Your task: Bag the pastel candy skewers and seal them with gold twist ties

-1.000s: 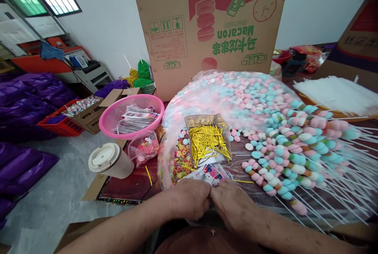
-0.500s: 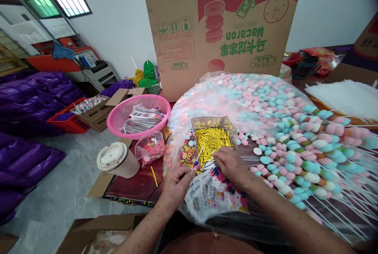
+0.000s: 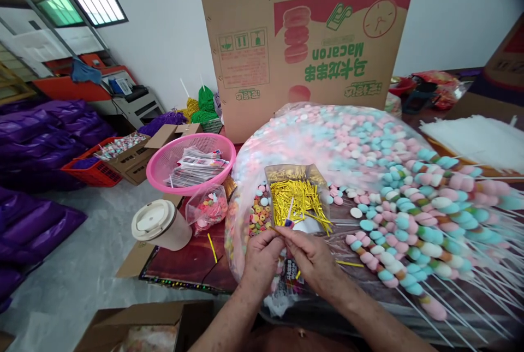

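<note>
My left hand (image 3: 264, 259) is closed around the gathered neck of a printed plastic bag (image 3: 291, 275), which hangs below my fingers, partly hidden. A white stick (image 3: 291, 209) pokes up out of the bag's neck. My right hand (image 3: 313, 259) meets the left there, its fingers pinching a thin gold twist tie (image 3: 275, 228) against the neck. Just beyond both hands lies an open box of gold twist ties (image 3: 292, 199). Loose twist ties lie beside the hands, one of them (image 3: 350, 263) to the right of my right hand.
Marshmallow skewers (image 3: 421, 232) are heaped at right, beside a large clear bag of pastel marshmallows (image 3: 311, 128). On the left stand a pink basket (image 3: 153, 177) of printed packets, a lidded cup (image 3: 161, 226) and a small candy bag (image 3: 208, 211). A big cardboard box (image 3: 245, 13) rises behind.
My right hand has come from the twist tie box down and left to meet the left hand, bringing a gold tie. The printed bag has turned and now hangs under both hands.
</note>
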A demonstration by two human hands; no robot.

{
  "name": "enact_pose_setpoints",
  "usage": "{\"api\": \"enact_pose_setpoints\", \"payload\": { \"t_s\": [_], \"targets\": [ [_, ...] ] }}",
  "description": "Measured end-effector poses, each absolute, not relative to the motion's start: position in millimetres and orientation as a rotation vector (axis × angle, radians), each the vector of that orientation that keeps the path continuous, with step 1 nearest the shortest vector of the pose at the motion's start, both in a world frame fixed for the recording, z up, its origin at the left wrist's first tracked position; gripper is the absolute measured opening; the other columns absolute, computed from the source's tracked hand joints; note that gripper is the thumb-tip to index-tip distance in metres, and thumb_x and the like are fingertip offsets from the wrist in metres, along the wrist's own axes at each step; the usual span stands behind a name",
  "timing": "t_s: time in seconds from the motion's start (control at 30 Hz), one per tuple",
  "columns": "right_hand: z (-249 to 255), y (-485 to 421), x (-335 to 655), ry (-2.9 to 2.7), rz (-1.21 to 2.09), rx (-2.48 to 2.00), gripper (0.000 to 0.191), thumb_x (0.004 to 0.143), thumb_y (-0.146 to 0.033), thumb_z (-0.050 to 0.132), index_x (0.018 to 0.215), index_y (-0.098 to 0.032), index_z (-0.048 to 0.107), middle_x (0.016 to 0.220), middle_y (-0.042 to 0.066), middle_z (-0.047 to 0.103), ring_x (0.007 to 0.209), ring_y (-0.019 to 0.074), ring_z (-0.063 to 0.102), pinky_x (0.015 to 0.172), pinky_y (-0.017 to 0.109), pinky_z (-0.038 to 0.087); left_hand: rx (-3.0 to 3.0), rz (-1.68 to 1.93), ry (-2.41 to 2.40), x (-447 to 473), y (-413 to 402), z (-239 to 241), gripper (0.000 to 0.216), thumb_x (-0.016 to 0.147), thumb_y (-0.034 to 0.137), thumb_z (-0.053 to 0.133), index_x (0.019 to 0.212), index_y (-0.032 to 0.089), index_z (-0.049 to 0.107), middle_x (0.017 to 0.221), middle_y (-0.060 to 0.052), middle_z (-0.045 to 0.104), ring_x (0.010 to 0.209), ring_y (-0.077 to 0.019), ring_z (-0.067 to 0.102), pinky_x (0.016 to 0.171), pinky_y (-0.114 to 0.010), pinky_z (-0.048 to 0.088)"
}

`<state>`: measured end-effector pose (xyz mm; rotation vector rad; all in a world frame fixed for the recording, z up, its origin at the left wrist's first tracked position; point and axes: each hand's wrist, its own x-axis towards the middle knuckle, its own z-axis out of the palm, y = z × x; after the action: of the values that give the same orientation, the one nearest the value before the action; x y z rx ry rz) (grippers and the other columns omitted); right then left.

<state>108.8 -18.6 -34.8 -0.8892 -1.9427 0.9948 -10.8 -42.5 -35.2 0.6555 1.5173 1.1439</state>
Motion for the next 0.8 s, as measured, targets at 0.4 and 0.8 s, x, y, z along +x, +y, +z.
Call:
{"api": "enact_pose_setpoints", "payload": {
  "t_s": [0.4, 0.8],
  "targets": [
    [-45.2, -22.5, 111.8, -2.027, 0.853, -1.113, 0.048, 0.085, -0.025, 0.038, 0.132, -0.016, 0.040, 0.068, 0.004, 0.064, 0.059, 0.0173, 0.056, 0.056, 0.026, 0.042, 0.499, 1.226, 1.182, -9.5, -57.7, -51.0, 0.035, 0.063, 0.045, 0.070, 0.076, 0.014, 0.065, 0.043, 0.004, 0.050, 0.032, -0.0068, 0.039, 0.030, -0.017, 0.027],
    [-2.4, -5.3, 144.2, -2.350, 1.325, -0.627, 0.031, 0.091, -0.032, 0.041, 0.070, -0.018, 0.059, 0.060, -0.003, 0.058, 0.052, 0.0086, 0.048, 0.049, 0.019, 0.033, 0.352, 0.912, 0.750, -19.5, -53.9, -31.8, 0.046, 0.048, 0.027, 0.083, 0.086, 0.013, 0.061, 0.060, -0.002, 0.063, 0.047, -0.0130, 0.058, 0.051, -0.024, 0.043]
  ]
}}
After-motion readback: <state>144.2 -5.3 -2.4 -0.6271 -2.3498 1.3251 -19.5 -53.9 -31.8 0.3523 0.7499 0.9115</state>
